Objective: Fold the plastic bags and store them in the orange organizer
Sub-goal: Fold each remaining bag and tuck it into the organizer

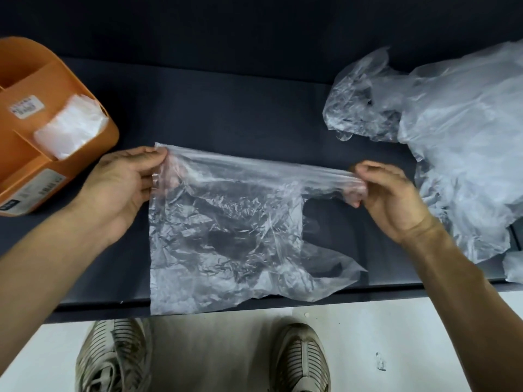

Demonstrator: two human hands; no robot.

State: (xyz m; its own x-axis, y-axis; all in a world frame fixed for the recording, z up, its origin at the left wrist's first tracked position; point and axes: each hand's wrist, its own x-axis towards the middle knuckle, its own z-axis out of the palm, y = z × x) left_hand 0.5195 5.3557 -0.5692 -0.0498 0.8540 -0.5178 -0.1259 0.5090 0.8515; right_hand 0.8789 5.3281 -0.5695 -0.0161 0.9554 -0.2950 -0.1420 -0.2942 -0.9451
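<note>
Here, nearest to you, your two shoes [203, 360] stand on the pale floor [424, 335], just short of the front edge of the dark table [240, 108], and the lower hem of the clear plastic bag [226, 236] hangs over that edge toward them. The bag is the thing to steer by: it is spread out between your hands, crinkled, see-through, its body sagging down onto the table while its top edge is pulled fairly taut. Your left hand [127, 179] is clamped on the bag's upper left corner, thumb on top and fingers curled behind the film, where they show pink through it. Your right hand [387, 193] pinches the bag's upper right end, a narrow handle strip, with the fingertips bunched tight on the plastic; the bag's second handle droops loose below that hand, toward the table edge. Left of the bag and a little farther back, just beyond your left wrist, sits the orange organizer [34, 165], with dividers inside and labels on its walls; one of its compartments, the one nearest the bag, holds a folded clear bag [70, 128] standing up past the rim. Right of the bag and reaching farther back, close behind your right hand, lies a heap of loose plastic bags [452, 131], rumpled and overlapping, spilling off the right side of the view. Beyond the bag, the table is dark.
</note>
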